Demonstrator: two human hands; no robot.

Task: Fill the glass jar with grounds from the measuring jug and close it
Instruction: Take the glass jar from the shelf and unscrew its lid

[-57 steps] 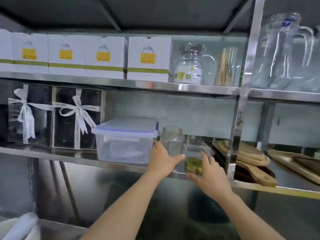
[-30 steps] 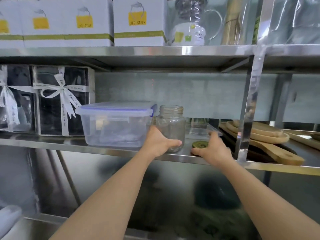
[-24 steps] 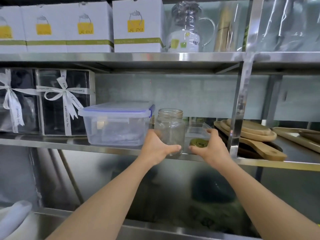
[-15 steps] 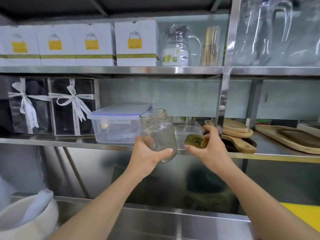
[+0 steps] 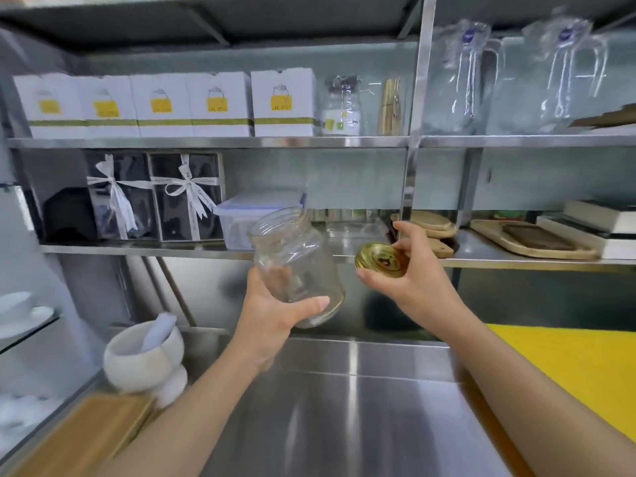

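- Clear empty glass jar [image 5: 296, 266], lidless, tilts with its mouth up and to the left, held in the air in front of the steel shelf [image 5: 137, 250] and above the steel bench [image 5: 361, 407].
- Left hand [image 5: 275, 315] wraps its lower part, thumb across the front.
- Right hand [image 5: 413, 270] pinches the round gold metal lid [image 5: 380, 260] between thumb and fingers, just beside the jar.
- White stone mortar with pestle [image 5: 144, 356] stands on the bench at left.
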